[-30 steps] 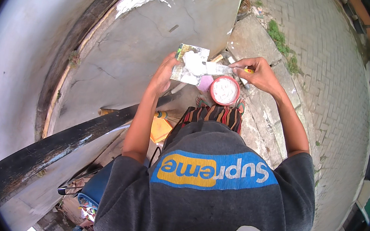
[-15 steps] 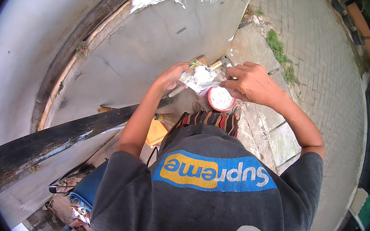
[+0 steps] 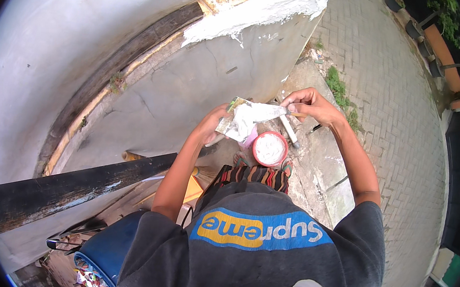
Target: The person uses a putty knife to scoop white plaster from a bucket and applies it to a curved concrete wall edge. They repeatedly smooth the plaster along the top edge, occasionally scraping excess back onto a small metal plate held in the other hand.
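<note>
My left hand [image 3: 210,124] grips a small flat board [image 3: 223,126] by its left edge. A heap of white paste [image 3: 242,118] covers much of the board. A putty knife [image 3: 298,115] with a wooden handle is pinched in the fingers of my right hand [image 3: 313,105]. Its blade, coated white, reaches left over the board and meets the paste. Just below the board, a round red tub [image 3: 270,149] holds more white paste. My left fingertips are partly hidden by the board.
Ahead rises a grey wall [image 3: 192,78], its top edge smeared white. A black pole [image 3: 85,187] slants in from the left. Beyond the tub lies a pale-handled tool [image 3: 288,130] on the concrete slabs. A blue bin [image 3: 110,243] stands at lower left; brick paving [image 3: 390,110] runs along the right.
The putty knife has turned so its blade lies flatter across the paste, and its wooden handle now shows. My right hand has shifted from above the tub's far edge. The view has tilted up.
</note>
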Tool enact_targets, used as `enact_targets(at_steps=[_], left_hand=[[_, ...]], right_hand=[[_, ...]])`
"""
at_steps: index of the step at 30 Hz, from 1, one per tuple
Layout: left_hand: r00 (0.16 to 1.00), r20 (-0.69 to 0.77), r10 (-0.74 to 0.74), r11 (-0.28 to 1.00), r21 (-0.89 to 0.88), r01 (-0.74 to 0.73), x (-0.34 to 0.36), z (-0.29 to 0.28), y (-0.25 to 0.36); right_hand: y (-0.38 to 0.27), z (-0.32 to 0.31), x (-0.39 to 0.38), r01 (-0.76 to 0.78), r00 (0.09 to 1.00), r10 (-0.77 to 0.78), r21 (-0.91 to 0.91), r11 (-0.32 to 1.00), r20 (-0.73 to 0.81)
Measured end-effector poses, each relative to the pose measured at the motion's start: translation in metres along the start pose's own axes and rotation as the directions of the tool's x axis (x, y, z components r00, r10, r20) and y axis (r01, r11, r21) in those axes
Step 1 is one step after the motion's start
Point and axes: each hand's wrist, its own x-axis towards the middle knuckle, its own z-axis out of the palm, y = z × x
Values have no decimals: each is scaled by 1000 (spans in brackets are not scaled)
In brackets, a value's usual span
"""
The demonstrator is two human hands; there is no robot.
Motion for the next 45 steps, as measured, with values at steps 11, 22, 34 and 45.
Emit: enact_targets(at_steps=[11, 22, 34, 45], left_hand=[[949, -139, 284, 951, -87, -298, -25, 17, 44], [942, -79, 326, 924, -184, -335, -22, 13, 42], [948, -47, 315, 937, -144, -319, -22, 13, 41], [946, -75, 314, 938, -130, -322, -19, 12, 40]], right_hand=[[-76, 83, 24, 376, 424, -838, -775, 507, -343], [-80, 114, 42, 54, 331, -934, -986, 161, -134], [-78, 111, 47, 0, 351, -931, -995, 104, -97], [-77, 103, 53, 81, 316, -946, -992, 99, -69]])
